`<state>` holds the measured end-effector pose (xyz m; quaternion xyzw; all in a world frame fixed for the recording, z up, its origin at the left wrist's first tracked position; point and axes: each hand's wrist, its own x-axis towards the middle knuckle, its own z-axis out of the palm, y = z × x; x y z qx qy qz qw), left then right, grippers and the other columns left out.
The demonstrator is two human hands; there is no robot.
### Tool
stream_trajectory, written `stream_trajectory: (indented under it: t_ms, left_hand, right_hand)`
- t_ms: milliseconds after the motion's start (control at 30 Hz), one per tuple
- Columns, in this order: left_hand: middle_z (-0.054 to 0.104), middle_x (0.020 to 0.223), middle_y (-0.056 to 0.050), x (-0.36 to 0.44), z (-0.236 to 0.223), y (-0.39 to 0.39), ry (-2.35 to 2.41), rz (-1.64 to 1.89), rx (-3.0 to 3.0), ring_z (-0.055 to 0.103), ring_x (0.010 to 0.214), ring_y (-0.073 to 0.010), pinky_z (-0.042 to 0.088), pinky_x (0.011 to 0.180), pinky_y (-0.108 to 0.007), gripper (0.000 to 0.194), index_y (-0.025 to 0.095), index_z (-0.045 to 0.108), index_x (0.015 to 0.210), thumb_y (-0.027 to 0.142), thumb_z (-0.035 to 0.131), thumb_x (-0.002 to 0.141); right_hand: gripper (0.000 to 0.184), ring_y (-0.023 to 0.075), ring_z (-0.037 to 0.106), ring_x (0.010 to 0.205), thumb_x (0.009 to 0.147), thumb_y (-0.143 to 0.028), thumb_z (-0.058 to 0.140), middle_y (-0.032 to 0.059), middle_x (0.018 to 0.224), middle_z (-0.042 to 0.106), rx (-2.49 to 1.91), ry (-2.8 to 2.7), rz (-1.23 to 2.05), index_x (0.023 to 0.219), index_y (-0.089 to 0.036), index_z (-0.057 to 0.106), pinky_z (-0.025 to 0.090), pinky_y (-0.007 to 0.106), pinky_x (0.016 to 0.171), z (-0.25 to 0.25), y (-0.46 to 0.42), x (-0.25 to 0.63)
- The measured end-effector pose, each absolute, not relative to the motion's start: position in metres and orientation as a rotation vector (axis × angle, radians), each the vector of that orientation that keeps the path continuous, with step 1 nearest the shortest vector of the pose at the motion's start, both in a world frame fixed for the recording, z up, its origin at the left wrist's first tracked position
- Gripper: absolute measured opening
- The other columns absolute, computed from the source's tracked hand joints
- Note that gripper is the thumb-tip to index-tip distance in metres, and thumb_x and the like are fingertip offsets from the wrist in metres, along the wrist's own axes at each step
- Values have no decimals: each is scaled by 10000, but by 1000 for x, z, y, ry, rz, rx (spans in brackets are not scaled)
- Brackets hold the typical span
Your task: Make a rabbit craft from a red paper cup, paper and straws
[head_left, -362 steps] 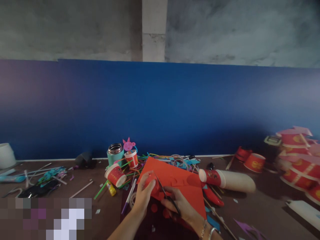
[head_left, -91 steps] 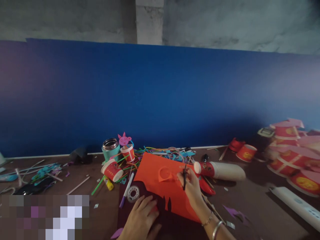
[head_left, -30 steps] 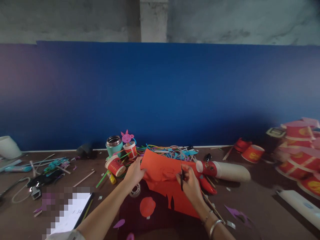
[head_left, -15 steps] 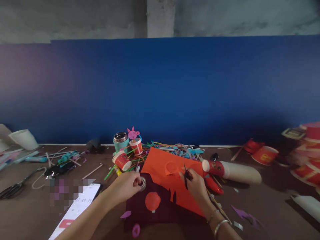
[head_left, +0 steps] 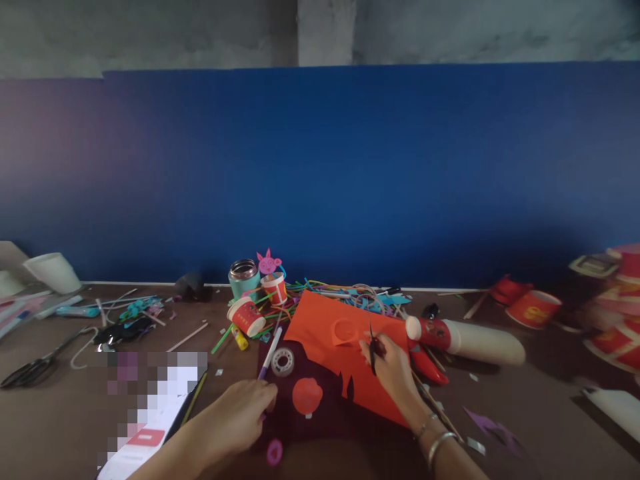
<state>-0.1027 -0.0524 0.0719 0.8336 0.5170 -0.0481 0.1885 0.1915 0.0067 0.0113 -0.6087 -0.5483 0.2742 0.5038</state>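
My right hand is closed around a pair of dark scissors, blades pointing up, over an orange-red sheet. My left hand is low at the left edge of a dark purple sheet, fingers curled together. A sliver of purple shows by its fingertips; whether it is pinched I cannot tell. Just beyond lie a white and purple marker and a tape roll. An orange-red rounded cutout rests on the purple sheet. Nearer to me is a small pink cutout.
A phone lies by my left forearm. Red paper cups and a teal container stand behind, beside a heap of coloured sticks. At right are a long white roll and another red cup. Other scissors lie far left.
My left hand has drawn back toward me and left from the tape roll, uncovering the roll and marker. The purple scrap there is now mostly hidden. My right hand keeps the scissors, nearly unmoved.
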Motion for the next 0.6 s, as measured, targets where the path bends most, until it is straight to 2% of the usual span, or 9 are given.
stream_trajectory:
  t_ms: [133, 233, 300, 400, 500, 600]
  left_hand:
    - [671, 917, -26, -90, 72, -48, 1440, -44, 2366, 620, 851, -193, 444, 735, -284, 305, 225, 600, 849, 51, 432, 663]
    - [631, 1003, -41, -70, 74, -43, 1375, 127, 2490, 578, 951, -198, 434, 823, -290, 221, 212, 592, 907, 126, 503, 723]
    - [619, 1043, -40, -52, 75, -38, 1282, 202, 2622, 542, 1009, -217, 398, 908, -339, 215, 223, 592, 983, 222, 547, 772]
    - [608, 1106, -82, -20, 72, -25, 1093, 158, 2824, 539, 1018, -246, 423, 869, -366, 359, 198, 546, 1121, 338, 573, 791]
    - [597, 1165, -156, 9, 61, -11, 804, 66, 3048, 537, 1062, -262, 415, 879, -370, 419, 130, 520, 1171, 318, 556, 799]
    - [671, 995, -142, 26, 52, -1, 638, -54, 3122, 621, 876, -234, 464, 739, -323, 353, 115, 579, 1081, 277, 578, 767]
  right_hand:
    - [323, 212, 617, 583, 700, -470, 628, 58, 631, 676, -1476, -1357, 658, 816, -168, 630, 455, 271, 532, 7, 8, 193]
    - [357, 217, 623, 586, 698, -471, 624, 51, 625, 674, -1470, -1348, 665, 874, -160, 628, 466, 277, 535, 4, 10, 194]
    - [384, 219, 630, 594, 695, -480, 624, 45, 621, 673, -1462, -1351, 667, 900, -155, 626, 480, 282, 549, 6, 10, 194]
    - [406, 224, 640, 629, 698, -507, 616, 54, 657, 682, -1447, -1345, 638, 898, -154, 621, 499, 292, 576, 15, 9, 196]
    - [422, 229, 642, 655, 706, -526, 601, 71, 706, 686, -1459, -1315, 600, 893, -148, 613, 508, 303, 587, 22, 8, 199]
    - [442, 224, 639, 656, 701, -528, 607, 74, 713, 686, -1431, -1269, 610, 913, -140, 613, 507, 298, 575, 25, 9, 202]
